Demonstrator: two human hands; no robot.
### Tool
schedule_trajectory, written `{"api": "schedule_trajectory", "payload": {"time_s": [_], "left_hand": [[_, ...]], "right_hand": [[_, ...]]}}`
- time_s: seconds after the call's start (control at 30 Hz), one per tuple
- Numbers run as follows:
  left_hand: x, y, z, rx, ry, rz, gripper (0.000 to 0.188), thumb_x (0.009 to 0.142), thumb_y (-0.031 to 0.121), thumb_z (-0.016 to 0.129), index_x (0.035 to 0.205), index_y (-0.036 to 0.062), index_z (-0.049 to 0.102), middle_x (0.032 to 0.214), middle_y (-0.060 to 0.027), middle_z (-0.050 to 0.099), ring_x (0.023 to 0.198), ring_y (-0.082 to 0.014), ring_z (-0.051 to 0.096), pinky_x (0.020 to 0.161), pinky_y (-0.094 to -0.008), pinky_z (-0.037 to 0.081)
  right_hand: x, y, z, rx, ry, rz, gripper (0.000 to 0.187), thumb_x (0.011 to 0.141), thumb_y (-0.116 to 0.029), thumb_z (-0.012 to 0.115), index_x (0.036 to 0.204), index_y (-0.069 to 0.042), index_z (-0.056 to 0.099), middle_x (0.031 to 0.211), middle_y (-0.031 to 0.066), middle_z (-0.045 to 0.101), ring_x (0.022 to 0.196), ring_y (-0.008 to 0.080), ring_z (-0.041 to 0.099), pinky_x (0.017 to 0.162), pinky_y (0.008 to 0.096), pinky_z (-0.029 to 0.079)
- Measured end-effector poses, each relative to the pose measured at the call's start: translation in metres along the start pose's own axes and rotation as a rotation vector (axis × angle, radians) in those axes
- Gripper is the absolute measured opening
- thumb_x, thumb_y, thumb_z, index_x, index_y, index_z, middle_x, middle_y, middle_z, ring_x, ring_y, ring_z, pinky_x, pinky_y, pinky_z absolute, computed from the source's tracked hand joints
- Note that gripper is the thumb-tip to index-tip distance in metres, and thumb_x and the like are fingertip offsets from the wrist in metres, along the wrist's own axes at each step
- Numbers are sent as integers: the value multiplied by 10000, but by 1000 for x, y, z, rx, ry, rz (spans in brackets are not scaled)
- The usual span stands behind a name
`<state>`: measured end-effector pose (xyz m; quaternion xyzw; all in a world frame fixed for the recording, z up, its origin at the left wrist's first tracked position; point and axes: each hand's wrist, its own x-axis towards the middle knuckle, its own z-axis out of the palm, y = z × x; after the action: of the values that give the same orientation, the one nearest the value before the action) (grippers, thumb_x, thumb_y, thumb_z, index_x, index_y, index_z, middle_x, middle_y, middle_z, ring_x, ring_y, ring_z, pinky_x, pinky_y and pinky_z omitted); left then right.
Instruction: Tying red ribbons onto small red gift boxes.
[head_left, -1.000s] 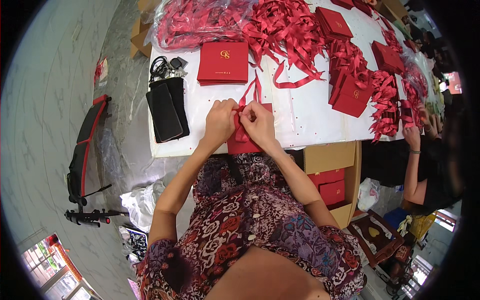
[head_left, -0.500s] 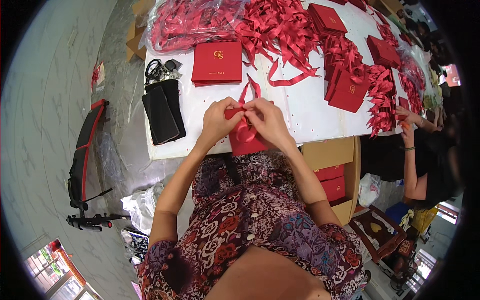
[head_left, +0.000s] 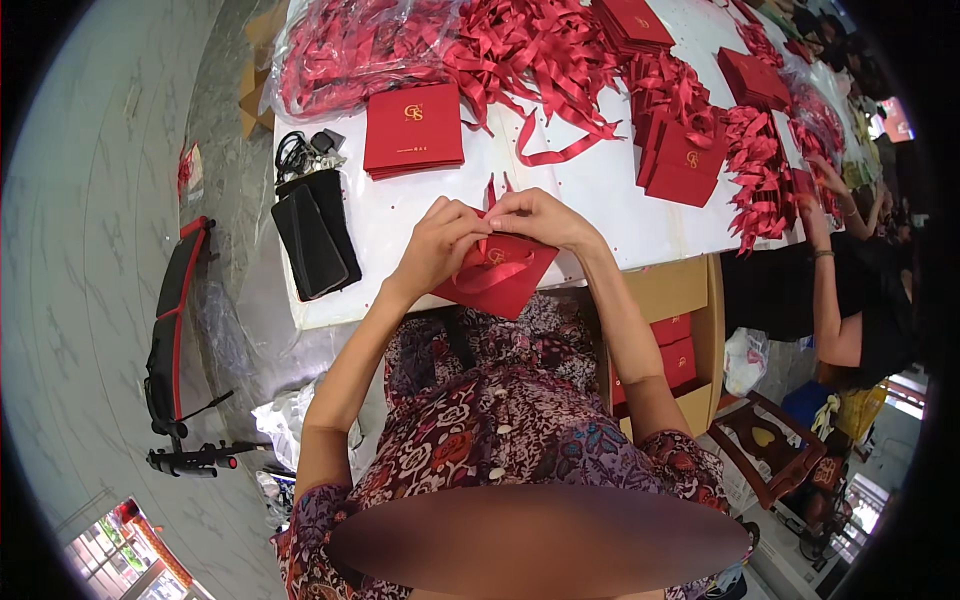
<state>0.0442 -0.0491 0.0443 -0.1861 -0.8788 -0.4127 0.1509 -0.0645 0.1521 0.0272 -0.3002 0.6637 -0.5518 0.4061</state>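
At the centre of the frame, the person's left hand [head_left: 437, 242] and right hand [head_left: 540, 218] pinch the upper edge of a tilted red bag [head_left: 512, 290]; whether they also grip its red ribbon [head_left: 490, 275], looped across the front, cannot be told. Left of upper centre, a red stack [head_left: 413, 135] lies on the white table [head_left: 595, 200]

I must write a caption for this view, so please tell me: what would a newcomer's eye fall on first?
Probably the heap of red ribbons at the far side of the white table. Next is the red bag at the near edge, where the left hand and right hand meet at its far edge. A neat red stack lies beyond them, slightly left.
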Motion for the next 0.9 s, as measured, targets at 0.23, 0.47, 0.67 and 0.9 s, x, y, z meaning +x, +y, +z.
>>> {"api": "schedule_trajectory", "payload": {"time_s": [0.23, 0.47, 0.67, 0.9], "left_hand": [[3, -2, 7, -59, -38, -46, 125, 826, 19, 707, 944, 58, 713, 874, -83, 616, 864, -251, 595, 762, -332, 495], [6, 2, 9, -85, -18, 1, 147, 814, -4, 711, 945, 63, 711, 879, -84, 611, 856, -254, 593, 750, -333, 494], [13, 7, 5, -72, -10, -30, 133, 805, 8, 718, 928, 55, 699, 857, -88, 611, 856, -253, 597, 726, -324, 492], [2, -8, 13, -35, 63, -260, 129, 820, 61, 734, 941, 43, 695, 889, -103, 646, 749, -245, 599, 678, -341, 485]], "right_hand": [[2, 18, 3, 17, 25, -97, 182, 942, -93, 637, 1076, 14, 694, 960, 46, 690, 896, 100, 612, 820, 258, 490], [0, 14, 0, 97, -18, -52, 148, 919, -90, 637, 1001, 6, 716, 877, 24, 689, 837, 80, 607, 775, 243, 485], [19, 20, 3, 332, 352, 33, 141, 893, -97, 651, 945, 12, 725, 805, 14, 684, 742, 81, 608, 705, 237, 489], [7, 25, -20, -46, 658, -104, 187, 908, -178, 667, 936, 1, 717, 781, 56, 705, 719, 116, 640, 653, 270, 496]]}}
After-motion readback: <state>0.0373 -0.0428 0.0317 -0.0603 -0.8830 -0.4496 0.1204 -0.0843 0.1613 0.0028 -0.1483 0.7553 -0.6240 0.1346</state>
